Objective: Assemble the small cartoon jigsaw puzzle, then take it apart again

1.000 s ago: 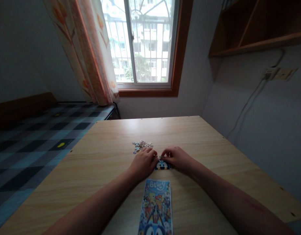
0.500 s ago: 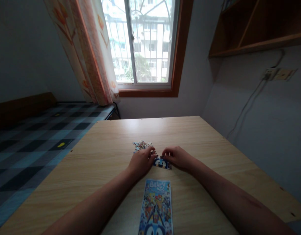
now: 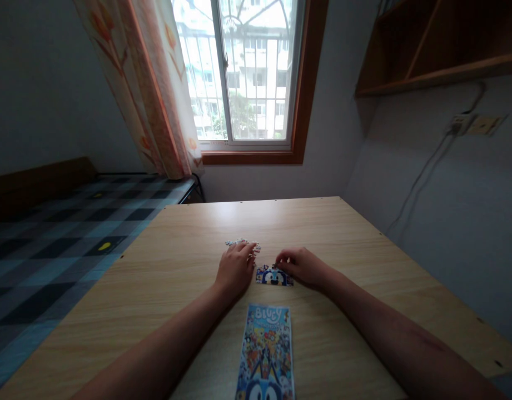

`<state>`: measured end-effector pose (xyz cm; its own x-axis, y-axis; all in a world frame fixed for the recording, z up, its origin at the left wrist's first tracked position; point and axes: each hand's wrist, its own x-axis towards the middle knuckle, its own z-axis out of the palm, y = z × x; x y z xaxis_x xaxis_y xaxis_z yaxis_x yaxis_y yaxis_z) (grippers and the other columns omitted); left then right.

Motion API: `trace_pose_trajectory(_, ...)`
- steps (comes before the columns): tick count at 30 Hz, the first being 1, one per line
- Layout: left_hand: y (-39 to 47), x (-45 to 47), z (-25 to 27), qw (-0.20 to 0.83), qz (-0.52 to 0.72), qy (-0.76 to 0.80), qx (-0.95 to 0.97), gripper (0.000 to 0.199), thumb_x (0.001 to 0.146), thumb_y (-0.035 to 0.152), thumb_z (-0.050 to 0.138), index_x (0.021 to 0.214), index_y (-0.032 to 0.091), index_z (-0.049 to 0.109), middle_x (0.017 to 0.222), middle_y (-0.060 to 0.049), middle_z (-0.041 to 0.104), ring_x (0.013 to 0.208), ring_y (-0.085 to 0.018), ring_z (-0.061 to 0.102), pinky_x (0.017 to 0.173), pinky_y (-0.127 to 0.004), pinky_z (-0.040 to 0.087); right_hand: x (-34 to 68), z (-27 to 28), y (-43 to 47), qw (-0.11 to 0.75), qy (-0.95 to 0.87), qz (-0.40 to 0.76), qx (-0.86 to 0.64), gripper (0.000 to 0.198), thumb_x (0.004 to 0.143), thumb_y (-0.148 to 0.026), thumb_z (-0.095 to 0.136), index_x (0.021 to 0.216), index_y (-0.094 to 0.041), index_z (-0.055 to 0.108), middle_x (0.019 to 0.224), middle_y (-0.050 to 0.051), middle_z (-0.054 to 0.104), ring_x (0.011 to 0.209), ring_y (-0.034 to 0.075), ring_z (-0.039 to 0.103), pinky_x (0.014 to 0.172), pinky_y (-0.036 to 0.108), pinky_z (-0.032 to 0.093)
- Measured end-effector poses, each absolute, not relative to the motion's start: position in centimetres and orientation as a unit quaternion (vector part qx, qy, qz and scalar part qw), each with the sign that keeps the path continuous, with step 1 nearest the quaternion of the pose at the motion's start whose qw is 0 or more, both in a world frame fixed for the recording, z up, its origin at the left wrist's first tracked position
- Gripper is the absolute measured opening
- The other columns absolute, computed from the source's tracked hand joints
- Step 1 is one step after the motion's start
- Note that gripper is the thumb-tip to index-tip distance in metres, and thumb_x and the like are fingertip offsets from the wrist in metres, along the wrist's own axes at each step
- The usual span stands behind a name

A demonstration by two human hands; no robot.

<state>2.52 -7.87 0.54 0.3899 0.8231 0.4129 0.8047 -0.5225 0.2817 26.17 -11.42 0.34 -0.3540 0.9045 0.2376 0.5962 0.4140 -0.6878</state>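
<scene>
A partly joined jigsaw puzzle (image 3: 274, 277) with a blue dog's face lies on the table between my hands. My right hand (image 3: 299, 264) is at its upper right edge, fingertips pinched on a small dark puzzle piece (image 3: 274, 266). My left hand (image 3: 235, 266) reaches over a heap of loose puzzle pieces (image 3: 240, 242), its fingers stretched out and covering part of the heap. Closer to me lies a picture sheet (image 3: 267, 350) marked "Bluey", crowded with cartoon characters.
The wooden table (image 3: 189, 233) reaches toward the window (image 3: 256, 72). A bed with a checked cover (image 3: 93, 233) stands along the left side. On the right wall hang a shelf (image 3: 439, 78) and a socket with a cord (image 3: 462, 123).
My left hand has moved left and away from the joined puzzle onto the loose heap, its fingers now extended. More of the joined puzzle's left side shows. My right hand has hardly moved.
</scene>
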Motion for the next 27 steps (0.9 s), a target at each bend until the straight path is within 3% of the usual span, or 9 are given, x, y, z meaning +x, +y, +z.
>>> trace_pose_trajectory(12,-7.0,2.1,0.1,0.079,0.35,0.457,0.813,0.033,0.088,0.016,0.057,0.116,0.023,0.072,0.115,-0.007,0.073,0.11,-0.026,0.064,0.102,-0.043,0.048,26.2,0.6,-11.5,0.298,-0.794,0.24,-0.471,0.013,0.089,-0.02,0.064,0.094,-0.019,0.076,0.081,0.001,0.071,0.067,0.01,0.057,0.064,0.02,0.039)
trace_pose_trajectory(20,-6.7,2.0,0.4,0.131,0.386,0.445,0.797,0.024,0.082,0.016,0.066,0.103,0.022,0.077,0.093,-0.004,0.075,0.082,-0.019,0.066,0.085,-0.034,0.055,26.2,0.4,-11.4,0.297,-0.801,0.227,-0.468,0.011,0.089,-0.02,0.066,0.092,-0.02,0.077,0.079,0.0,0.07,0.065,0.009,0.056,0.064,0.019,0.038)
trace_pose_trajectory(27,-6.8,2.1,0.5,0.161,0.406,0.447,0.781,0.02,0.086,0.023,0.066,0.102,0.021,0.077,0.098,-0.006,0.077,0.083,-0.02,0.068,0.085,-0.036,0.056,26.2,0.5,-11.5,0.292,-0.801,0.23,-0.469,0.012,0.089,-0.021,0.065,0.093,-0.02,0.077,0.081,0.0,0.071,0.068,0.01,0.058,0.065,0.02,0.039)
